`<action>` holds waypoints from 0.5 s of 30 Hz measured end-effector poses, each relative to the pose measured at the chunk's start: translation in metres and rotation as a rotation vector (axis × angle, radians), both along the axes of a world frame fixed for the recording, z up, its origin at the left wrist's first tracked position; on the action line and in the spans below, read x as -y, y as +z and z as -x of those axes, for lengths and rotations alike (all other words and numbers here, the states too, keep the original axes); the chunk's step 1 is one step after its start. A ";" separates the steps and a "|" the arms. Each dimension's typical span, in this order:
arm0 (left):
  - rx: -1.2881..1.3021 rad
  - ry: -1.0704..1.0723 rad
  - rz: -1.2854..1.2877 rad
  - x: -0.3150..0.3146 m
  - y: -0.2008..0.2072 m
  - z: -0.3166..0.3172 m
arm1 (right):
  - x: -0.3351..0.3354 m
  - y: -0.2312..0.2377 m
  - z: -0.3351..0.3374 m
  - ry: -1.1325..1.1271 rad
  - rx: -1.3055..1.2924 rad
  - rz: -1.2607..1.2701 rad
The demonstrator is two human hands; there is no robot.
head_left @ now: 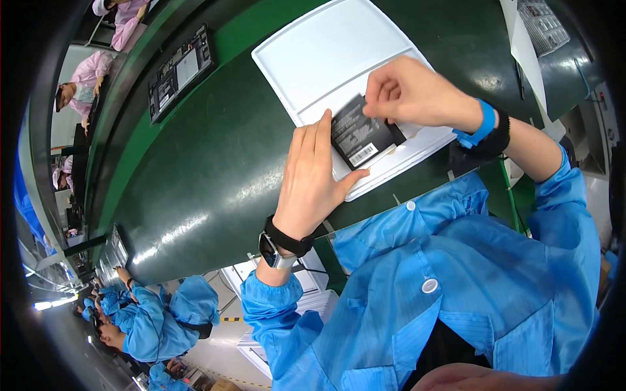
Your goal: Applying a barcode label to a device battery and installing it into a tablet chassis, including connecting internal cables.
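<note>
A flat black battery pack [360, 133] with pale print and a white barcode label lies in a white plastic tray [339, 49]. My left hand [306, 173] rests along the pack's left side, fingers stretched out and thumb spread near its lower corner. Above the pack's upper right part, my right hand [417, 94] is closed, thumb and index finger pinched together at its surface. Whatever is between those fingertips is too small or hidden to make out. The right hand covers part of the pack and of the tray.
The tray lies on a green worktop [195, 182]. An opened laptop chassis [182, 72] lies to the far left. A clear plastic tray [542, 29] and a white sheet [525, 58] are at far right. Stacked white trays [313, 306] stand below the bench; co-workers in blue [156, 319] sit at left.
</note>
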State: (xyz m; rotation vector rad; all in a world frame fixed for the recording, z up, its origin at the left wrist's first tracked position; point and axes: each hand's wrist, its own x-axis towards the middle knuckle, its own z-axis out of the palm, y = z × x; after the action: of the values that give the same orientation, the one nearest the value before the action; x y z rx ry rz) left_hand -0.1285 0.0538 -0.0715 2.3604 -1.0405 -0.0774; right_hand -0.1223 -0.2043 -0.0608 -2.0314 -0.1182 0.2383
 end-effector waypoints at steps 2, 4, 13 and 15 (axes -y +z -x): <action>-0.014 0.023 -0.010 -0.003 0.000 0.001 | -0.001 0.022 0.000 -0.056 0.214 0.058; -0.028 0.015 -0.020 -0.005 0.000 -0.001 | 0.003 0.043 0.002 -0.039 0.198 0.082; 0.058 -0.033 -0.119 -0.025 0.012 0.016 | 0.016 -0.008 0.012 -0.032 -0.157 -0.175; 0.025 -0.041 -0.108 -0.026 0.011 0.022 | 0.013 -0.009 0.008 -0.015 -0.154 -0.148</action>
State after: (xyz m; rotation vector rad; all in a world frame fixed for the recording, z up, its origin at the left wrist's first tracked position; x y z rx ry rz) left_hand -0.1510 0.0802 -0.0608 2.4425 -1.1225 -0.1220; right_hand -0.1300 -0.2176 -0.0695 -1.8590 -0.0237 0.3653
